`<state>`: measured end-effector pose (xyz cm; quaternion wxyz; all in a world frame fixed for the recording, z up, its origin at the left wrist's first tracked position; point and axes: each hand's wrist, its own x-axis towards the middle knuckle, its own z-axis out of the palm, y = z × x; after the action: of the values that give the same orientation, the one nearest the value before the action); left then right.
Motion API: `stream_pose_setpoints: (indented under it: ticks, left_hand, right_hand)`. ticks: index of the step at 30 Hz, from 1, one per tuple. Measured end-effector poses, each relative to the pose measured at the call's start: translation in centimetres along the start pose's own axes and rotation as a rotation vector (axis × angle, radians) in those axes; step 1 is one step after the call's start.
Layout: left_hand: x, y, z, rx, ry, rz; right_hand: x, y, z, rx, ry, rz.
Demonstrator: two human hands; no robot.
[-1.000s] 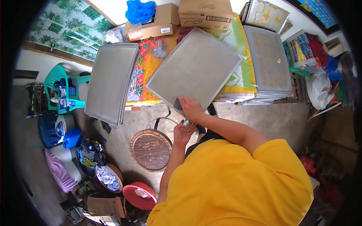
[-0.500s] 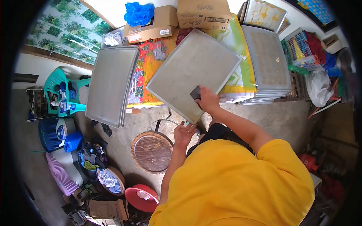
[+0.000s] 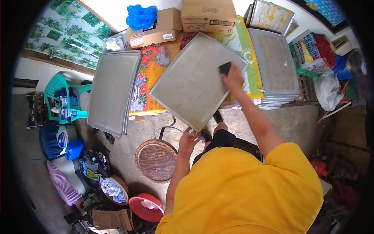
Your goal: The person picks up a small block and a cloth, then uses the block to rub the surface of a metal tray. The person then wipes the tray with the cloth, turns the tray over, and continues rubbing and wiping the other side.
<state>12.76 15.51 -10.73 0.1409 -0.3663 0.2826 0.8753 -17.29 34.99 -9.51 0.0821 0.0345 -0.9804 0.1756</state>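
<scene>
A large grey metal tray (image 3: 191,82) lies turned cornerwise on the cloth-covered table, its near corner jutting past the edge toward me. My right hand (image 3: 234,80) is closed on a dark rectangular pad (image 3: 224,68) and presses it to the tray's surface near the right corner. At the near corner, my left hand (image 3: 188,142) has its fingers curled at the tray's rim, palm turned up. Faint stains mark the tray's surface. On the left, a stack of similar trays (image 3: 115,89) overhangs the table. Another, taller tray stack (image 3: 274,62) stands on the right.
Cardboard boxes (image 3: 208,17) and a blue plastic bag (image 3: 141,17) sit at the table's back. A round wooden-topped stool (image 3: 156,160) stands before the table. Left of me are a green chair (image 3: 54,87), a red basin (image 3: 136,204) and laundry (image 3: 113,189). Baskets (image 3: 307,50) are far right.
My right hand has slid the pad from near the tray's lower edge up and right toward its right corner. My left hand stays by the near corner, its fingers now more curled.
</scene>
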Motion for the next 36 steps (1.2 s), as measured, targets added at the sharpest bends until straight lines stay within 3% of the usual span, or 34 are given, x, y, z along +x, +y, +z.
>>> stream_pose_setpoints:
  ticks: [2,5,7,9,11,15,19,24,28,31,36]
  left_hand:
    - [0.3,0.0,0.1,0.107,0.060,0.023]
    - [0.9,0.1,-0.3,0.143,0.084,0.034]
    - [1.2,0.4,0.0,0.135,0.109,0.028]
    - [1.2,0.2,0.1,0.118,0.127,0.007]
    - [1.4,0.8,0.3,0.102,0.132,-0.014]
    - [0.6,1.7,1.5,0.087,0.169,0.026]
    - [1.2,2.3,0.6,0.066,0.227,0.037]
    - [2.4,2.9,0.2,0.071,0.240,0.080]
    - [4.7,2.3,-2.7,0.098,0.342,0.321]
    - [2.8,4.0,-0.1,0.110,0.347,0.186]
    - [2.1,3.5,3.1,0.359,0.466,0.201]
  right_hand:
    - [4.9,2.0,-2.4,-0.103,-0.045,0.219]
    - [4.4,3.0,1.4,-0.066,-0.048,0.118]
    - [-1.5,-1.6,1.0,0.114,-0.170,-0.105]
    - [-7.8,-5.8,1.2,0.139,-0.366,-0.288]
    - [-12.2,-7.4,0.0,0.129,-0.429,-0.533]
    - [-5.5,-1.2,0.0,0.155,-0.277,-0.217]
    - [6.6,7.3,-0.9,-0.170,-0.058,0.074]
    - [10.2,7.9,-3.0,-0.275,-0.039,0.085]
    - [7.1,7.4,-3.3,-0.249,-0.112,-0.060]
    - [8.6,7.9,-2.9,-0.163,-0.163,0.020]
    - [8.6,3.6,-1.9,-0.122,-0.275,-0.040]
